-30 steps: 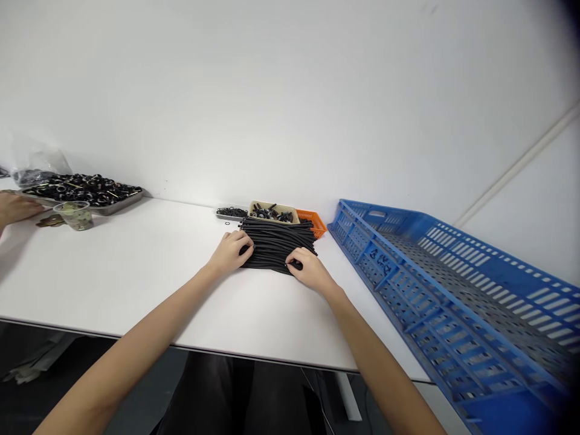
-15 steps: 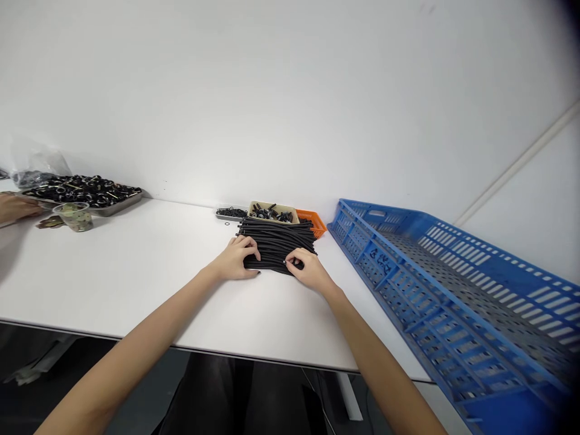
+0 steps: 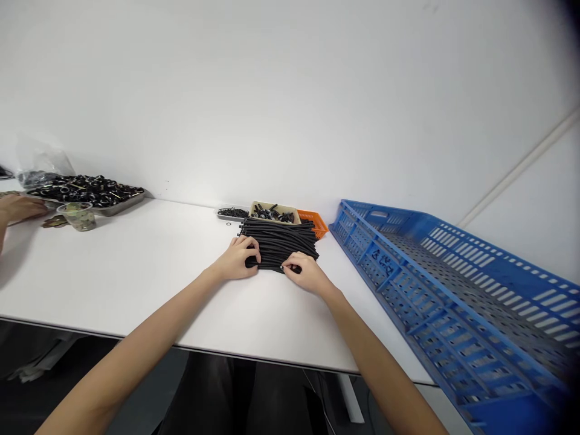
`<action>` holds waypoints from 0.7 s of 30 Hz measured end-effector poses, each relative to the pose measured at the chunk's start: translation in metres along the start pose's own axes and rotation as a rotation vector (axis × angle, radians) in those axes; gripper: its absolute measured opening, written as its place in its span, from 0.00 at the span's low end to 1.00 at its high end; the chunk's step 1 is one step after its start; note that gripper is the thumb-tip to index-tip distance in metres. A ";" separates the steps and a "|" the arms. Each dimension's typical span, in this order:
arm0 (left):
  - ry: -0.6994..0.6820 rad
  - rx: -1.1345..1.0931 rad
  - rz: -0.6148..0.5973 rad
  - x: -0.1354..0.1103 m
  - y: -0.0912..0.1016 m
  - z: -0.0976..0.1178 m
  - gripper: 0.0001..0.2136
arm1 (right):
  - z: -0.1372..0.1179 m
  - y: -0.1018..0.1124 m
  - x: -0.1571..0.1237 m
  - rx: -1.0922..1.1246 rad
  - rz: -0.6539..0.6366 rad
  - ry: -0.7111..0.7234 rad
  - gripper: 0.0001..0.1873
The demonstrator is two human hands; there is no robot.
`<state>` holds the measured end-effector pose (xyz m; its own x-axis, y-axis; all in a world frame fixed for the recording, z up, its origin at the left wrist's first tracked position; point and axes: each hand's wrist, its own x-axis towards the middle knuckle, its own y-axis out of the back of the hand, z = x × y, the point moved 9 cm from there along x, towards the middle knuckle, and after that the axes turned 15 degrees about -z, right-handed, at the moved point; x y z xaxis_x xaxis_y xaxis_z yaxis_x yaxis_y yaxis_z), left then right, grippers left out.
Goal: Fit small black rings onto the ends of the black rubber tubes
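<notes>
Just below the middle of the frame, a flat stack of black tubes [image 3: 281,244] lies on the white counter [image 3: 136,266], its lengths running left to right. Both of the person's hands are on its near edge. The left hand [image 3: 235,261] sits at the stack's near left corner with the fingers curled over the tube ends and the thumb tucked in against them; I cannot tell whether it grips any tubes or only presses on them. The right hand [image 3: 306,273] is at the near edge a little right of centre, its fingertips drawn narrow and pinched on the tubes there. The two hands are near each other but apart.

Behind the stack, against the wall, stand a beige tray of black parts [image 3: 273,212], an orange basket [image 3: 313,220] to its right and a small tray of dark rings [image 3: 231,212] to its left. One loose ring [image 3: 229,223] lies on the counter just in front of that small tray.

A long blue perforated crate [image 3: 453,284] fills the right side of the frame, running from beside the stack down to the lower right corner.

At the far left, another person's hand [image 3: 20,208] rests by a clear cup [image 3: 79,215] and a metal tray heaped with black rings [image 3: 86,190], with a plastic bag [image 3: 38,166] behind it.
</notes>
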<state>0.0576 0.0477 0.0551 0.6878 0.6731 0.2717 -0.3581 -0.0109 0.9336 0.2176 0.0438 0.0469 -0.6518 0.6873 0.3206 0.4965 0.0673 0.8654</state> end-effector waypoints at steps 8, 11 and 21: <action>-0.003 -0.009 0.002 0.000 0.000 0.001 0.06 | -0.003 -0.003 0.001 -0.033 -0.020 -0.008 0.08; 0.005 -0.005 0.000 0.000 0.000 0.000 0.06 | -0.004 -0.005 0.001 -0.039 -0.030 -0.007 0.09; -0.002 -0.003 0.003 0.001 -0.001 -0.001 0.07 | -0.002 -0.011 0.003 -0.040 -0.087 -0.045 0.09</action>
<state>0.0580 0.0490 0.0538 0.6880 0.6714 0.2754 -0.3626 -0.0107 0.9319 0.2085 0.0437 0.0390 -0.6650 0.7117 0.2266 0.4150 0.0998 0.9043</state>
